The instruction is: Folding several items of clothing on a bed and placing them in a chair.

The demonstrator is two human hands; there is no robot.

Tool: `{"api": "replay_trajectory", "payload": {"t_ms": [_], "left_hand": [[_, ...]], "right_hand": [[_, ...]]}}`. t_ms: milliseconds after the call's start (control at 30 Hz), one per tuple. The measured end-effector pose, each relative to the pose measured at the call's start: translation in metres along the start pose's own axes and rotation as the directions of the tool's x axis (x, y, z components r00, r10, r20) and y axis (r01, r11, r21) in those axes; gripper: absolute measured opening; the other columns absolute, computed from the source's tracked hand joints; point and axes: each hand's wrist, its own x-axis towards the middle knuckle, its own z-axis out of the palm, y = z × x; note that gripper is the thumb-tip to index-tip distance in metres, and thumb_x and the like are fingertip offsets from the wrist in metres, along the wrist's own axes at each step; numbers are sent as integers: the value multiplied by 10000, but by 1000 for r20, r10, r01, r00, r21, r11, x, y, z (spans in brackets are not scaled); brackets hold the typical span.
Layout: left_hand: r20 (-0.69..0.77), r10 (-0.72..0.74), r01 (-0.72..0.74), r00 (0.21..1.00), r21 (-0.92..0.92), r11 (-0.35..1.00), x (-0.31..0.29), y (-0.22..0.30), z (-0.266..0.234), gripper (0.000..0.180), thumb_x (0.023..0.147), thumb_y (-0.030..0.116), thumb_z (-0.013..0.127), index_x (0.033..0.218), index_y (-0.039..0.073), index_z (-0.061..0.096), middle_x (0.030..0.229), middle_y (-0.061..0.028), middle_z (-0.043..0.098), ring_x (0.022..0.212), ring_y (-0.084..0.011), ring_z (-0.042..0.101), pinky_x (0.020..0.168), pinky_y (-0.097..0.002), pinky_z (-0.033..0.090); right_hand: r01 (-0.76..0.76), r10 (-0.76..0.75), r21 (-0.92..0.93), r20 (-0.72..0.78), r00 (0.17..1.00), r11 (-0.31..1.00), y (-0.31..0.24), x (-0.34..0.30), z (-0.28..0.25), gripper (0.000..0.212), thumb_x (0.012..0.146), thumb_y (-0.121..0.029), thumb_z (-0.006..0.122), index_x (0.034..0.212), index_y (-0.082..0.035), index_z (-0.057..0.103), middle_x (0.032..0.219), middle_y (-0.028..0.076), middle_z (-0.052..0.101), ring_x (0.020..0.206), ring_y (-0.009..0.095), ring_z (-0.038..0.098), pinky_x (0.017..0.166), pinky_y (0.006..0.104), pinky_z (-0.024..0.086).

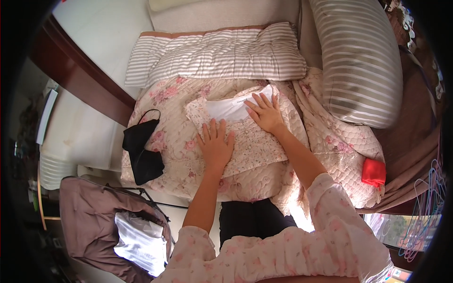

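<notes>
A pale garment [257, 150] with a small floral print lies spread on the flowered quilt [163, 101]. Its white inner side and a neck label show along the far edge. My left hand [215, 143] rests flat on the garment's left part, fingers spread. Farther up and to the right, my right hand [265, 114] also lies flat, its fingers stretched over the white inner side near the garment's upper right corner. Neither hand grips anything. Left of the garment, a black piece of clothing [143, 153] with a thin strap lies crumpled on the quilt.
A striped pillow [222, 54] lies at the far side, and a big striped bolster [361, 61] at the right. A red folded cloth [373, 172] sits on the quilt's right edge. Several hangers [427, 203] hang far right. Lower left stands a brown fabric seat [85, 221] bearing a shiny plastic package [140, 243].
</notes>
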Motion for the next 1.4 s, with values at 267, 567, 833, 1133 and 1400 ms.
{"api": "replay_trajectory", "payload": {"t_ms": [267,567,833,1133,1400], "left_hand": [[-210,-99,13,973,-377,926,-8,-22,3,497,815,315,550,1241,72,467,1340,-169,380,1219,-334,366,988,-462,276],[261,-335,403,905,-777,483,-26,-47,-5,441,711,219,665,1034,-65,565,913,-175,614,861,-291,595,746,-379,474],[791,-27,756,612,-595,-274,-133,-46,-109,268,779,272,628,937,55,618,805,-48,628,693,-132,617,599,-303,525],[394,-410,226,822,-888,-400,-243,-149,-318,294,824,130,557,1069,-31,544,959,-134,620,832,-222,629,743,-348,527],[92,-889,60,449,-996,-73,-380,-237,-325,454,772,62,629,1183,4,445,1051,-136,580,884,-219,609,729,-316,515]], "right_hand": [[-138,333,691,-156,930,709,13,-20,-9,528,822,-237,570,1254,6,392,1266,230,430,1142,368,439,946,364,362],[-487,433,615,249,866,621,-17,-95,-69,727,744,-298,664,1246,122,348,1252,292,413,1162,333,436,935,364,376],[-578,96,800,596,798,-160,-22,-168,-77,506,848,-112,526,1301,20,343,1198,184,504,1075,245,517,888,335,448],[-367,-291,926,327,899,-91,-294,-125,-209,352,826,-57,565,1153,36,475,1029,123,592,865,191,610,711,287,508],[-560,-674,828,394,624,-35,-466,-117,-64,335,777,-79,636,1078,2,516,925,101,613,804,159,609,675,297,510]]}}
